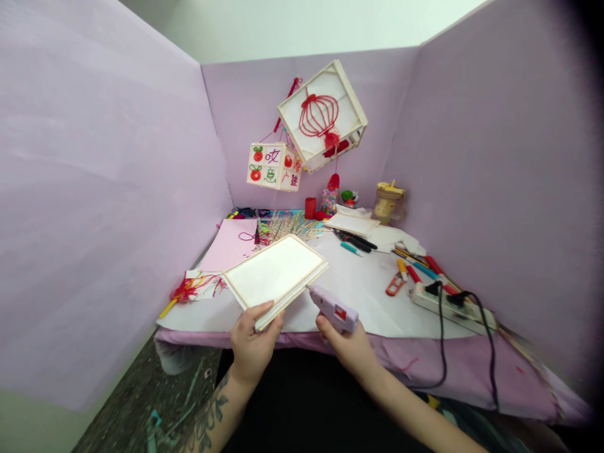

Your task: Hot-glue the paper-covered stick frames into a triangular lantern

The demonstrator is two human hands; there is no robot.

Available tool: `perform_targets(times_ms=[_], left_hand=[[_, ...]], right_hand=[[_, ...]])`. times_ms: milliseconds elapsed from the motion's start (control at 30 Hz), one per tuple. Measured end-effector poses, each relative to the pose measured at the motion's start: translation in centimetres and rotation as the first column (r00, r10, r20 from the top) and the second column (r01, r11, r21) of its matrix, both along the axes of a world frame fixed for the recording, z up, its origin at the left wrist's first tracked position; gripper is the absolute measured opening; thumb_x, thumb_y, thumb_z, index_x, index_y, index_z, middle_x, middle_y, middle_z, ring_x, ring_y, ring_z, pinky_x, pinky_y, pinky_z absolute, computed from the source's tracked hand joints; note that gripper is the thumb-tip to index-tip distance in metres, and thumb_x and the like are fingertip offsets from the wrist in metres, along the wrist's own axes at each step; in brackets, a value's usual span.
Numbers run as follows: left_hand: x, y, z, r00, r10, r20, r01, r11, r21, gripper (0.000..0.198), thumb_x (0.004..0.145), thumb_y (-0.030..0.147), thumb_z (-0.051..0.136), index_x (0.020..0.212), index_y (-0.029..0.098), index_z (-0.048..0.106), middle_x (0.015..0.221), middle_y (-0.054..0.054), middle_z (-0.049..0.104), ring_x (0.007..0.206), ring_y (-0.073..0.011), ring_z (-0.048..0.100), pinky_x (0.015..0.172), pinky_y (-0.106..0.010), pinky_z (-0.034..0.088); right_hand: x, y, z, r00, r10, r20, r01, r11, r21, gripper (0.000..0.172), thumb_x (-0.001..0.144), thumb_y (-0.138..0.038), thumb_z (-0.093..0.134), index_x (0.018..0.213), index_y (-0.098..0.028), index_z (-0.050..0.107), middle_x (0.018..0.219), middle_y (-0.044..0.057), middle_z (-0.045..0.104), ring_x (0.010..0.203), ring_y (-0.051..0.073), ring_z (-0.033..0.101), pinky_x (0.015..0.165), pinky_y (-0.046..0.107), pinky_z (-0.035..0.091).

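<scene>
My left hand [252, 343] grips the near corner of a white rectangular panel framed in pale wooden sticks [276, 270], holding it tilted above the table's front edge. My right hand [346, 346] is wrapped round a lilac glue gun [333, 308]. The gun's nozzle points at the panel's right side edge and touches or nearly touches it.
A white sheet [368, 289] covers the table. A power strip [448, 302] with black cables lies at the right, beside an orange cutter [395, 283] and pens. Pink paper [231, 248] and red thread lie at the left. Two box lanterns [323, 116] hang at the back between lilac walls.
</scene>
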State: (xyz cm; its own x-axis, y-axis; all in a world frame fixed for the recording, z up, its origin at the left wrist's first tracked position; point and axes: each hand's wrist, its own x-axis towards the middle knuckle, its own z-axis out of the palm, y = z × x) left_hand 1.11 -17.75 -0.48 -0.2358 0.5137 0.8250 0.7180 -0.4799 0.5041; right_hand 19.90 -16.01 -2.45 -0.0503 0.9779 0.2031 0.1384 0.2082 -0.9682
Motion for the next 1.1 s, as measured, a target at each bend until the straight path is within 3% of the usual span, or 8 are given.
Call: perform_targets(times_ms=[333, 500, 667, 833, 1100], left_hand=[[-0.1, 0.0, -0.3, 1.000, -0.015, -0.005, 0.015, 1.000, 0.003, 0.018, 0.078, 0.027, 0.073, 0.092, 0.019, 0.066, 0.080, -0.002, 0.074, 0.068, -0.0153, 0.072, 0.065, -0.024, 0.059], [-0.1, 0.0, -0.3, 1.000, -0.013, -0.021, 0.013, 1.000, -0.010, 0.017, 0.078, 0.027, 0.072, 0.092, 0.019, 0.066, 0.081, -0.002, 0.074, 0.069, -0.0159, 0.072, 0.066, -0.025, 0.060], [0.0, -0.1, -0.2, 0.999, -0.022, -0.032, 0.021, 1.000, -0.015, 0.017, 0.079, 0.026, 0.072, 0.093, 0.019, 0.067, 0.081, -0.002, 0.074, 0.070, -0.0159, 0.072, 0.067, -0.024, 0.060], [0.0, 0.0, -0.2, 0.999, -0.026, -0.042, 0.026, 1.000, 0.008, 0.017, 0.079, 0.026, 0.072, 0.093, 0.019, 0.066, 0.081, -0.002, 0.074, 0.068, -0.0153, 0.072, 0.066, -0.023, 0.059], [0.0, 0.0, -0.2, 0.998, -0.035, -0.053, 0.037, 0.999, 0.031, 0.018, 0.079, 0.026, 0.072, 0.093, 0.018, 0.065, 0.079, -0.001, 0.073, 0.066, -0.0138, 0.071, 0.064, -0.022, 0.059]], right_hand=[[-0.8, -1.0, 1.2, 0.999, 0.041, -0.028, -0.041, 0.999, -0.004, 0.028, 0.076, -0.048, 0.064, 0.079, -0.020, 0.062, 0.067, 0.003, 0.066, 0.063, 0.020, 0.061, 0.058, 0.030, 0.052], [-0.8, -1.6, 1.5, 0.986, 0.166, -0.032, -0.166, 0.986, -0.016, 0.026, 0.079, -0.044, 0.064, 0.086, -0.019, 0.062, 0.074, 0.004, 0.067, 0.067, 0.018, 0.060, 0.061, 0.028, 0.052], [-0.6, -1.9, 2.0, 0.962, 0.273, -0.017, -0.273, 0.962, -0.005, 0.031, 0.077, -0.050, 0.065, 0.082, -0.019, 0.061, 0.069, 0.002, 0.062, 0.061, 0.016, 0.055, 0.054, 0.025, 0.046], [0.4, -1.0, 1.2, 0.984, 0.153, -0.091, -0.154, 0.988, -0.005, 0.035, 0.079, -0.054, 0.062, 0.075, -0.019, 0.059, 0.059, 0.000, 0.058, 0.055, 0.015, 0.053, 0.053, 0.026, 0.044], [1.2, 0.5, 0.7, 0.998, -0.043, -0.047, 0.041, 0.998, -0.042, 0.035, 0.079, -0.051, 0.062, 0.067, -0.019, 0.057, 0.054, 0.000, 0.058, 0.053, 0.016, 0.055, 0.053, 0.027, 0.044]])
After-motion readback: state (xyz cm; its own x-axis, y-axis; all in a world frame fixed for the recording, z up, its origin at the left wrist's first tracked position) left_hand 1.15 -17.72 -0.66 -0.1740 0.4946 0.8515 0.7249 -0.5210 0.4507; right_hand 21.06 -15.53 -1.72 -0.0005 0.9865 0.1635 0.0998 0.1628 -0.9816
